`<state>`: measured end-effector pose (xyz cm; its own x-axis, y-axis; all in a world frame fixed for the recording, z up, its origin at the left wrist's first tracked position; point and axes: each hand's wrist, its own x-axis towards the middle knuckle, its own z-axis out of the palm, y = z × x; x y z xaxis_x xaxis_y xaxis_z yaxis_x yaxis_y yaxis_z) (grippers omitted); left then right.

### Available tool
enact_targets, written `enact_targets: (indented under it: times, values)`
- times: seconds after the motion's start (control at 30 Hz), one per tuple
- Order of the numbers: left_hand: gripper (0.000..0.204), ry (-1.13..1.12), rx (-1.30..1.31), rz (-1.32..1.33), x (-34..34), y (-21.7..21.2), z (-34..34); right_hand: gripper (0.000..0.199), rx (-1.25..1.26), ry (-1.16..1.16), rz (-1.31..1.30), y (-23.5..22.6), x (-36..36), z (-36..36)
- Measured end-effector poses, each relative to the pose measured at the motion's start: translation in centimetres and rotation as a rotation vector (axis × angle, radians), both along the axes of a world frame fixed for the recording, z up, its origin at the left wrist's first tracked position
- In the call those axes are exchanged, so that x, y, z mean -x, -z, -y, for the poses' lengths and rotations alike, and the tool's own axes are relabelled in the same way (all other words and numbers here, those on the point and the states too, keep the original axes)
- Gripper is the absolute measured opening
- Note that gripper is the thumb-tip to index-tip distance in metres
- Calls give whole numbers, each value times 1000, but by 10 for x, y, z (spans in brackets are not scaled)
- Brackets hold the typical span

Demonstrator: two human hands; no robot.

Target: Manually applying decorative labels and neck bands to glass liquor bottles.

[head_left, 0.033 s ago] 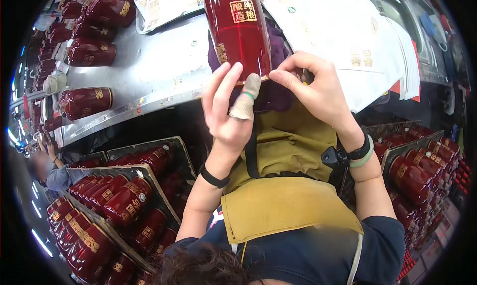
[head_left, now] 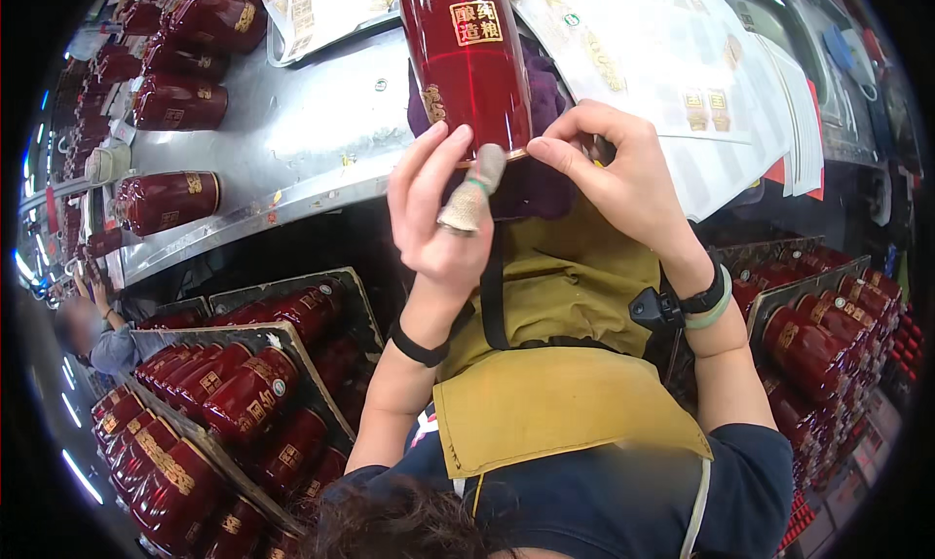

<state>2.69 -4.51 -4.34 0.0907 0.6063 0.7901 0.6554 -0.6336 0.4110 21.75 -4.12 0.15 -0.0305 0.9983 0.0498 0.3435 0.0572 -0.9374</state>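
A glossy dark red bottle [head_left: 467,77] with gold printing lies on a purple cloth [head_left: 547,82] at the table's front edge, its base end toward me. My left hand [head_left: 438,218] is at that end, fingers stretched out and fingertips touching the red side. One of its digits wears a pale cloth finger cover [head_left: 466,204] with a green band, and its tip presses on the bottle's lower rim. At the rim's right corner my right hand [head_left: 623,174] pinches thumb and forefinger together. Whatever lies between those fingertips is too small to make out.
Sheets of gold and white stickers [head_left: 672,82] cover the table at right; a white tray [head_left: 278,48] with more sits at back left. Red bottles [head_left: 180,101] stand along the left. Racks of bottles [head_left: 243,389] flank me on both sides. Another person [head_left: 97,335] is at far left.
My left hand has shifted slightly to the left and its covered digit has tilted a little. The right hand and the bottle stay where they were.
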Motion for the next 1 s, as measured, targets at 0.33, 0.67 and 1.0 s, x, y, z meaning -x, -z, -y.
enact_targets:
  times: [0.33, 0.67, 1.0]
  values:
    - [34, 33, 36, 62, 8, 9, 1, 17, -6, -2, -13, -4, 5, 0]
    - [24, 46, 2, -17, 2, -2, -2, 17, 12, 20, 24, 0, 2, 0]
    - [34, 32, 98, 142, 6, 14, 2, 19, 144, 58, -290, 12, 13, 2]
